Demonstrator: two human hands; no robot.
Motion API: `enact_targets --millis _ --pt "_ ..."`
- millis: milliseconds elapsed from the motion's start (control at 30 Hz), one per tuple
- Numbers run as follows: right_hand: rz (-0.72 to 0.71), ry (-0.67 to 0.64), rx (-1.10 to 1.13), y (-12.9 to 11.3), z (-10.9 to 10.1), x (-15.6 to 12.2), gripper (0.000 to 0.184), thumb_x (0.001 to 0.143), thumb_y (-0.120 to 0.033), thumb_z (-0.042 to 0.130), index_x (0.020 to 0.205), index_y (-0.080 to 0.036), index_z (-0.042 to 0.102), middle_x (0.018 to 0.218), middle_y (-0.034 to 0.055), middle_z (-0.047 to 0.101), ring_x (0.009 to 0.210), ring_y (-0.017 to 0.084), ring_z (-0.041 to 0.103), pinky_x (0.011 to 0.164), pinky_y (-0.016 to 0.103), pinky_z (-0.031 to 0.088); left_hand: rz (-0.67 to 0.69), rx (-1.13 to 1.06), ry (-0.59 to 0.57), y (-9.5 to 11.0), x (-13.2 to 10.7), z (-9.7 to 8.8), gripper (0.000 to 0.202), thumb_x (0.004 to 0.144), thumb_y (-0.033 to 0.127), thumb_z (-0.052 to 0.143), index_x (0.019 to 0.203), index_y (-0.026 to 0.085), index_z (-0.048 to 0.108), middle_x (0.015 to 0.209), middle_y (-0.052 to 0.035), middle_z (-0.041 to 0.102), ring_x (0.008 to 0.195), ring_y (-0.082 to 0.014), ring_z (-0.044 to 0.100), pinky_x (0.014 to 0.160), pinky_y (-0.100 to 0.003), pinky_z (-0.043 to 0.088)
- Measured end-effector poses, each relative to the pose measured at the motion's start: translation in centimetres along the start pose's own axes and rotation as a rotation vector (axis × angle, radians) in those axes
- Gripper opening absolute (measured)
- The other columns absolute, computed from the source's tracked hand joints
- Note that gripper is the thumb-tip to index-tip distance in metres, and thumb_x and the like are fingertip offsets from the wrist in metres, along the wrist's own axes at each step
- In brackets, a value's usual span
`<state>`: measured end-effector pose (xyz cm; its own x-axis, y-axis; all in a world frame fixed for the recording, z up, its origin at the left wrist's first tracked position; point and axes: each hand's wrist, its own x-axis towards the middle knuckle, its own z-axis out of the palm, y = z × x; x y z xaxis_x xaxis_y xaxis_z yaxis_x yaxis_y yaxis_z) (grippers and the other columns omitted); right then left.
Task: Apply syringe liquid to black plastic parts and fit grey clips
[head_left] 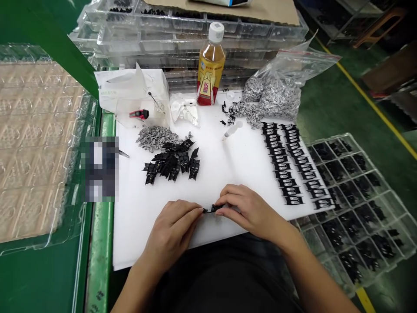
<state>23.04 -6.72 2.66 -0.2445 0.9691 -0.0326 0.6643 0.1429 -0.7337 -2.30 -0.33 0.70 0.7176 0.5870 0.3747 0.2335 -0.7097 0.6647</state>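
Near the front of the white work board (137, 226), my left hand (177, 221) and my right hand (243, 206) pinch a small black plastic part (210, 209) from both sides. Fingers cover most of it, so its details are hidden. Beyond my left hand lies a loose pile of black plastic parts (172, 163), with a heap of small grey pieces (156, 138) just behind. To the right, two columns of black parts with grey pieces on them (282, 167) lie in neat rows.
A drink bottle (211, 65) stands at the back, beside a plastic bag of grey pieces (276, 93). A red-and-black cutter (139, 114) lies at back left. Stacked clear trays (156, 34) rise behind. A compartmented tray (394, 204) of black parts sits at the right, below the board.
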Motion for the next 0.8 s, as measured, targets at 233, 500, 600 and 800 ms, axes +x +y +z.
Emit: enact_targets --millis 233,500,600,800 --pt "0.006 0.024 0.012 0.00 0.25 -0.22 0.024 0.107 -0.041 0.060 0.109 -0.021 0.073 0.102 0.0041 0.071 0.090 0.018 0.067 0.082 0.036 0.047 0.000 -0.001 -0.018 -0.15 0.00 -0.07 0.033 0.100 0.002 0.062 0.128 0.019 0.065 0.115 -0.0074 0.075 0.100 -0.0187 0.068 0.085 -0.036 0.051" --pt "0.001 0.030 -0.015 0.07 0.37 -0.41 0.026 0.107 -0.043 0.060 0.112 -0.021 0.074 0.104 0.0055 0.072 0.092 0.019 0.067 0.082 0.037 0.048 0.003 -0.002 -0.020 -0.03 0.19 -0.10 0.030 0.103 0.006 0.059 0.127 0.022 0.067 0.114 -0.0070 0.077 0.098 -0.0191 0.070 0.083 -0.036 0.053" --pt "-0.009 0.026 -0.026 0.24 0.49 -0.52 0.026 0.107 -0.043 0.059 0.114 -0.022 0.073 0.105 0.0054 0.072 0.093 0.019 0.068 0.083 0.038 0.048 0.003 -0.004 -0.033 -0.11 0.13 -0.12 0.028 0.102 0.007 0.061 0.124 0.023 0.068 0.112 -0.0062 0.077 0.097 -0.0190 0.071 0.085 -0.036 0.054" --pt "-0.026 0.013 -0.064 -0.20 0.16 -0.49 0.024 0.107 -0.041 0.060 0.116 -0.022 0.072 0.106 0.0050 0.072 0.093 0.019 0.068 0.083 0.036 0.051 -0.013 -0.001 -0.039 -0.06 0.18 -0.15 0.026 0.102 0.009 0.063 0.122 0.023 0.070 0.111 -0.0058 0.076 0.097 -0.0191 0.071 0.085 -0.035 0.054"
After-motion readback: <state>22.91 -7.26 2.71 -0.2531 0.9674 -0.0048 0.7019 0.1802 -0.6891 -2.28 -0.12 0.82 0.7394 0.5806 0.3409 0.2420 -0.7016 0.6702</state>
